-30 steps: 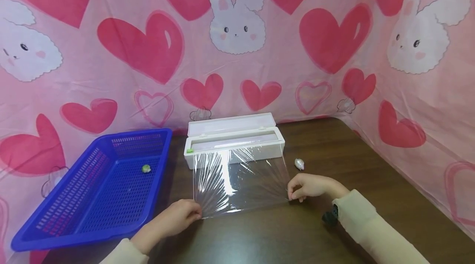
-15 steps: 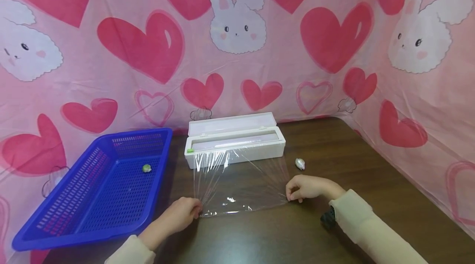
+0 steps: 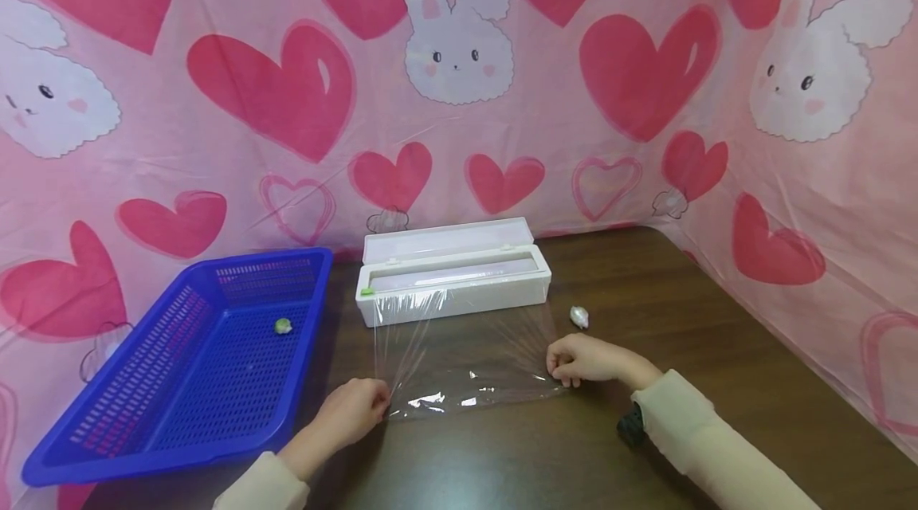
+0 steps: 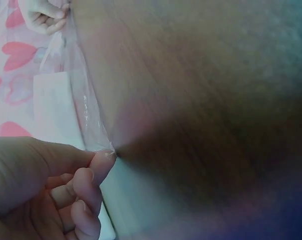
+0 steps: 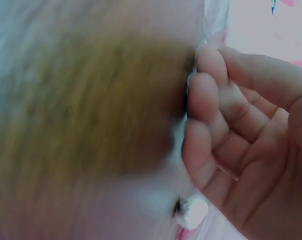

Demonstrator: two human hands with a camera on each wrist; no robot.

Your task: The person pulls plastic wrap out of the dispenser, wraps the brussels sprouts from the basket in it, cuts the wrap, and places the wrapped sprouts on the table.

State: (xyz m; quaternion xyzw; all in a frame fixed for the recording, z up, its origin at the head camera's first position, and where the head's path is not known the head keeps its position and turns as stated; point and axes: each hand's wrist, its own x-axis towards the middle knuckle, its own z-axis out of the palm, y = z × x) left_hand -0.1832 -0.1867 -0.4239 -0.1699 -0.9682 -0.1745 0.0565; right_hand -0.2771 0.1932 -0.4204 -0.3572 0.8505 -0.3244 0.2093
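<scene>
A sheet of clear plastic wrap stretches from the white wrap dispenser box toward the front of the table. My left hand pinches its near left corner; in the left wrist view the film gathers between thumb and forefinger. The near right corner is pinched by my right hand, also seen close up in the right wrist view. The box's lid is tipped back, and a small green slider sits at its left end. Right of the box lies a small wrapped whitish item.
A blue plastic basket stands at the left, with a small green wrapped item inside. Behind the brown table hangs a pink cloth with hearts and rabbits, which also closes off the right side.
The film has gone slacker, with less glare across it. My right hand has shifted slightly left and my left hand has edged slightly forward, both keeping their pinch on the plastic wrap.
</scene>
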